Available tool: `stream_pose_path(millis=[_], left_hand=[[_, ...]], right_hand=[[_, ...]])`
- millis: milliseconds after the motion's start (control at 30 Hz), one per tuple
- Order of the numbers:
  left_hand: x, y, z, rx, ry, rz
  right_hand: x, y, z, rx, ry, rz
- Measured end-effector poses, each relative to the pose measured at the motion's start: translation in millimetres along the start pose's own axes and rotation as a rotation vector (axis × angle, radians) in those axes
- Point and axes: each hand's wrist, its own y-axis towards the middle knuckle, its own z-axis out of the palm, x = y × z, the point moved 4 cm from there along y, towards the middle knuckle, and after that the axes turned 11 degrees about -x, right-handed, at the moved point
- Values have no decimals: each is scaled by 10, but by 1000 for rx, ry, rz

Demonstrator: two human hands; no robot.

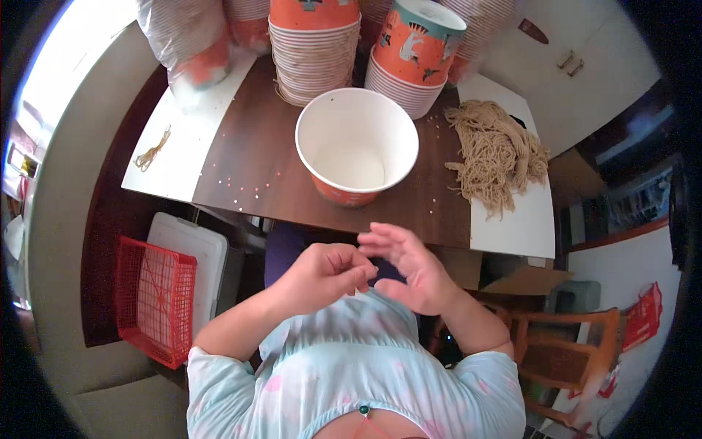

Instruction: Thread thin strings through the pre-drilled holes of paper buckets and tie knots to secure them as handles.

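Note:
Both hands are raised close together in front of my body, just off the table's near edge. My left hand (pixel 329 272) is closed, thumb pressed against curled fingers; whatever is in the pinch, if anything, is too small to make out. Beside it, my right hand (pixel 413 274) is open, fingers stretched toward the left one. Beyond them a large paper bucket (pixel 329 192), white inside and orange outside, stands upright on the brown table (pixel 245 157). A small dark spot, perhaps a hole, shows near its far rim.
Nested paper buckets (pixel 313 62) rise at the back, with another stack (pixel 409 58) to their right and a plastic-wrapped one (pixel 186 44) left. Tan cords (pixel 497 154) are heaped at right; a small cord bundle (pixel 152 150) lies left. A red basket (pixel 157 300) and wooden chair (pixel 563 344) flank me.

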Motion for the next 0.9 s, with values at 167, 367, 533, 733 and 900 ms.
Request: stream_pose_path(millis=[167, 367, 533, 733, 900], left_hand=[[-201, -55, -52, -23, 108, 57], [-234, -12, -148, -83, 73, 67], [-414, 13, -183, -83, 76, 133], [-954, 215, -307, -282, 590, 799], [-1362, 959, -971, -849, 988, 993]], right_hand=[[32, 2, 100, 26, 128, 180], [387, 138, 129, -100, -670, -443], [544, 267, 141, -84, -734, -629], [852, 703, 55, -85, -876, -584], [925, 1498, -136, -114, -821, -260]])
